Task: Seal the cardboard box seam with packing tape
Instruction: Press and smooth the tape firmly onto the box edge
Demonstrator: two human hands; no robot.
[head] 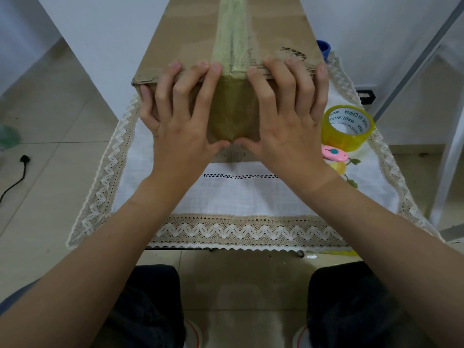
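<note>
A cardboard box (pixel 190 38) stands on the tabletop (pixel 241 197), which is covered by a white cloth with lace edging. A strip of yellowish packing tape (pixel 232 46) runs along the centre seam of the box top and folds over the near edge onto the box's near face. The left hand (pixel 180 114) lies flat against the near face of the box, left of the tape, fingers spread and fingertips hooked over the box's top edge; it grips nothing, only presses. The right hand (pixel 288 114) is placed likewise to the right of the tape, fingers spread and curled over the same edge. The two thumbs meet at the lower end of the tape on the box face, touching or nearly so. A tape roll (pixel 347 128), yellow with a printed white core, stands just right of the box, near the right hand. A small pink cutter (pixel 334 153) lies just in front of the roll. A blue object (pixel 324 47) shows partly behind the box's right side; what it is cannot be determined.
</note>
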